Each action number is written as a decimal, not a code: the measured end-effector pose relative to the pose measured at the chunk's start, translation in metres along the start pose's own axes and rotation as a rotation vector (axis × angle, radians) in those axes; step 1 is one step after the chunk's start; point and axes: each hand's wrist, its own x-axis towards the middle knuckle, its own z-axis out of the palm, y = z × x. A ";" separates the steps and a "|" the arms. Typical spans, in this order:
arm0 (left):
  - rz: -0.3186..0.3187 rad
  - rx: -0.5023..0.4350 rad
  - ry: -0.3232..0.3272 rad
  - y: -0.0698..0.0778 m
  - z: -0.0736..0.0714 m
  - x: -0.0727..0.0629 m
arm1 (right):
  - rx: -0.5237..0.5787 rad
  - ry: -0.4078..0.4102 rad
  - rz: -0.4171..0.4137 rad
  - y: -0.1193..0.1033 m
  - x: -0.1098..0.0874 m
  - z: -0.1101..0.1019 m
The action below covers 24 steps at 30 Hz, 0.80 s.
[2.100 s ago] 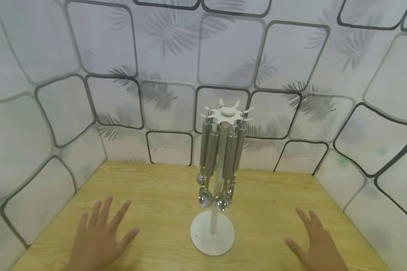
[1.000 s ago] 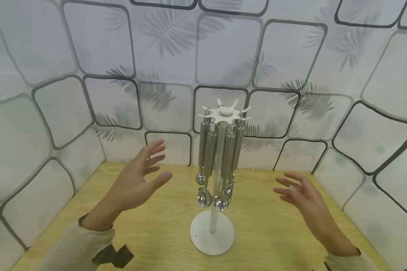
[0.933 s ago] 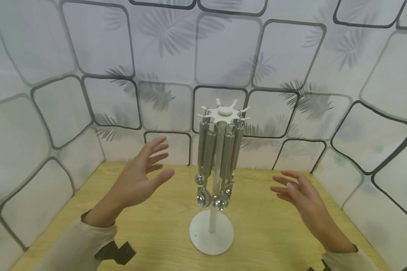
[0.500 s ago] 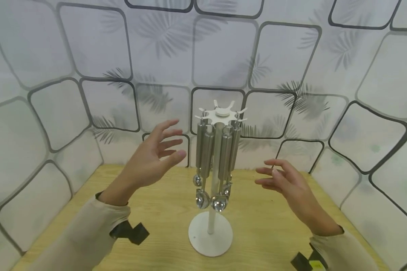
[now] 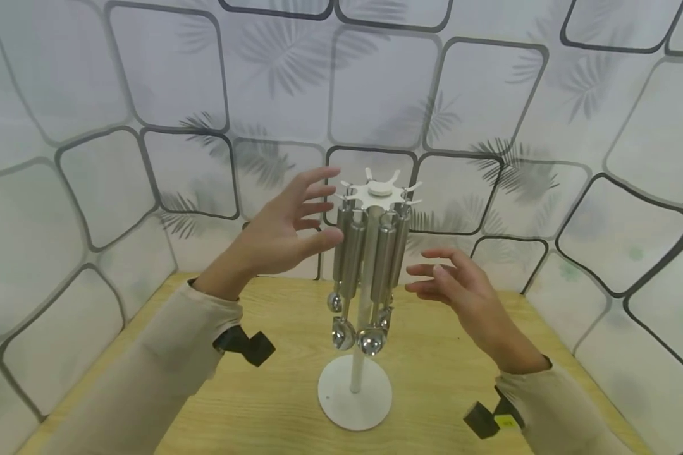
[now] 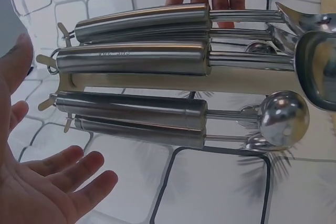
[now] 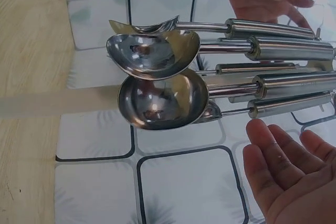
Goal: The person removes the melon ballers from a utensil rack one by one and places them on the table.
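Several steel ice cream scoops (image 5: 350, 256) hang handles up, heads down, from the white spoked top (image 5: 380, 189) of a stand. The stand's round white base (image 5: 355, 404) rests on the table. My left hand (image 5: 281, 230) is raised left of the upper handles, fingers spread and slightly bent. A gap separates it from the scoop handles (image 6: 131, 59) in the left wrist view. Lower down on the right, my right hand (image 5: 467, 294) has loosely bent fingers pointing toward the scoops. In the right wrist view its fingertips lie close to a handle (image 7: 291, 104); contact cannot be told.
A pale wooden table (image 5: 262, 404) lies under the stand. Behind and at both sides rises a wall (image 5: 284, 57) patterned with rounded squares and leaves. Black straps with small blocks (image 5: 258, 349) sit at both sleeves.
Both hands have risen from low beside the table's sides and closed in on the stand, the left one higher. The stand and its scoops stay in place.
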 end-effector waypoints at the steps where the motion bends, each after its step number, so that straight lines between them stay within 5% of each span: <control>1: -0.006 -0.016 -0.009 0.000 0.001 0.003 | 0.010 -0.001 0.000 0.000 0.002 0.001; 10: -0.020 -0.277 -0.044 -0.014 0.022 0.027 | -0.045 0.034 0.013 0.003 0.016 0.015; 15: -0.005 -0.326 -0.029 -0.016 0.031 0.032 | -0.161 0.024 0.029 0.007 0.021 0.019; 24: 0.004 -0.417 0.021 -0.012 0.038 0.040 | -0.189 -0.016 -0.033 0.019 0.030 0.023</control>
